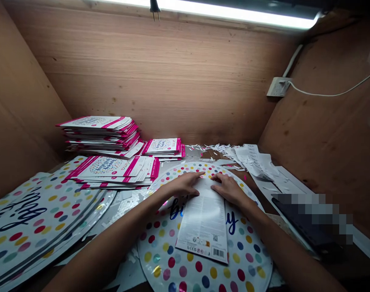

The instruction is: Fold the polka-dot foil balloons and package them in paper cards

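A round foil balloon point(189, 257), white with coloured dots and blue lettering, lies flat before me. On top of it rests a white cardboard packet point(203, 227), printed side up, with a barcode at its near end. My left hand point(185, 184) is at the packet's far left edge, fingers stretched out and thumb apart. Across from it, my right hand point(229, 188) lies at the far right edge, its fingers spread and touching the packet. The packet covers the middle of the balloon's lettering.
Dotted foil balloons point(45, 215) lie stacked at left. Behind them are a tall stack of pink-and-white packets point(99, 134), a front pile point(114, 168) and a smaller pile point(163, 147). Paper scraps point(215, 150), paper strips point(254, 162) and a dark object point(306, 223), partly blurred, lie rightward.
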Demonstrator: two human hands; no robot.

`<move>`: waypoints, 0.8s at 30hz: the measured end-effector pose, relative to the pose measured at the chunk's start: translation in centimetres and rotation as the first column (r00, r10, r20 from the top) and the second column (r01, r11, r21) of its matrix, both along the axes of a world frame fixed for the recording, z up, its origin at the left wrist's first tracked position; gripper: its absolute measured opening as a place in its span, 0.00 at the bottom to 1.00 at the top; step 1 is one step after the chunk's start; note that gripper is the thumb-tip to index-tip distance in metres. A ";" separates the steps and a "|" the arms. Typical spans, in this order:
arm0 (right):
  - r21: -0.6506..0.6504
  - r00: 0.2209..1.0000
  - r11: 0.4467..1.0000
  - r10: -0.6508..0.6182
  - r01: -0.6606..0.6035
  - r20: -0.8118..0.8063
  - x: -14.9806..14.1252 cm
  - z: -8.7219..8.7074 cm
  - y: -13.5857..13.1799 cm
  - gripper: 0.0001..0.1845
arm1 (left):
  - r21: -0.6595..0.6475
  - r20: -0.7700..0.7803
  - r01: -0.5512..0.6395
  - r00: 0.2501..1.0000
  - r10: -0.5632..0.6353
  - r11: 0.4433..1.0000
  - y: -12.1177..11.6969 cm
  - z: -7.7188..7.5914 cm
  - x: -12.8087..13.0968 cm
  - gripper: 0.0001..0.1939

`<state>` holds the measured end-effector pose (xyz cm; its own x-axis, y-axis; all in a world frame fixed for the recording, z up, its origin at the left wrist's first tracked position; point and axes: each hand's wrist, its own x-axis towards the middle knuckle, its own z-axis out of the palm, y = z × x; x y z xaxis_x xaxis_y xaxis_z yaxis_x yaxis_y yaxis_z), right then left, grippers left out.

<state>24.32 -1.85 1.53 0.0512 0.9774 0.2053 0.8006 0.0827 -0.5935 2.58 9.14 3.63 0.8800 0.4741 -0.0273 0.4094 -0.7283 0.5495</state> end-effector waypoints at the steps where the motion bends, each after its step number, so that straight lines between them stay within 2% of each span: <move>1: 0.001 0.999 1.000 -0.005 0.005 0.037 -0.2 0.0 0.0 0.17 | 0.027 0.003 0.007 1.000 -0.007 1.000 -0.1 0.0 0.1 0.47; 6: 0.017 0.976 0.999 0.038 -0.042 0.215 -1.5 0.5 -0.3 0.09 | 0.182 -0.057 0.009 0.998 0.001 0.983 -0.3 0.1 0.5 0.39; 9: -0.008 0.953 0.992 0.123 -0.125 0.279 -1.7 1.2 -1.3 0.12 | 0.276 -0.100 0.023 0.995 0.005 0.961 -1.3 0.2 0.0 0.22; 11: -0.052 0.921 0.969 0.246 -0.242 0.303 -1.5 1.4 -2.7 0.13 | 0.327 -0.103 0.033 0.995 0.001 0.945 -2.6 0.1 -0.8 0.14; 14: -0.135 0.858 0.915 0.404 -0.381 0.317 -1.4 0.9 -5.5 0.29 | 0.437 -0.096 0.044 0.995 -0.002 0.898 -5.2 -0.2 -2.2 0.21; 16: -0.183 0.863 0.915 0.400 -0.359 0.309 -1.8 0.1 -6.9 0.36 | 0.470 -0.095 -0.013 0.993 0.065 0.883 -6.8 -0.4 -2.9 0.28; 17: -0.198 0.880 0.927 0.367 -0.318 0.302 -2.1 -0.3 -7.4 0.37 | 0.459 -0.084 -0.081 0.987 0.135 0.885 -7.5 -0.5 -3.1 0.31; 20: -0.203 0.935 0.961 0.236 -0.185 0.264 -3.5 -1.0 -7.7 0.39 | 0.327 -0.041 -0.300 0.943 0.330 0.896 -8.8 -0.3 -3.2 0.44; 22: -0.181 0.973 0.975 0.157 -0.126 0.170 -4.3 -0.9 -7.2 0.38 | 0.192 -0.045 -0.376 0.919 0.391 0.907 -8.9 -0.1 -3.2 0.58; 24: -0.143 0.997 0.986 0.083 -0.082 0.005 -4.7 -0.4 -6.5 0.34 | 0.056 -0.044 -0.418 0.906 0.420 0.907 -8.5 0.2 -3.3 0.65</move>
<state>19.66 -8.36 1.16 -0.0322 0.9975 0.0634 0.8010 0.0637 -0.5953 -0.77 0.68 3.80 0.5977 0.8007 -0.0399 0.7104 -0.5059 0.4894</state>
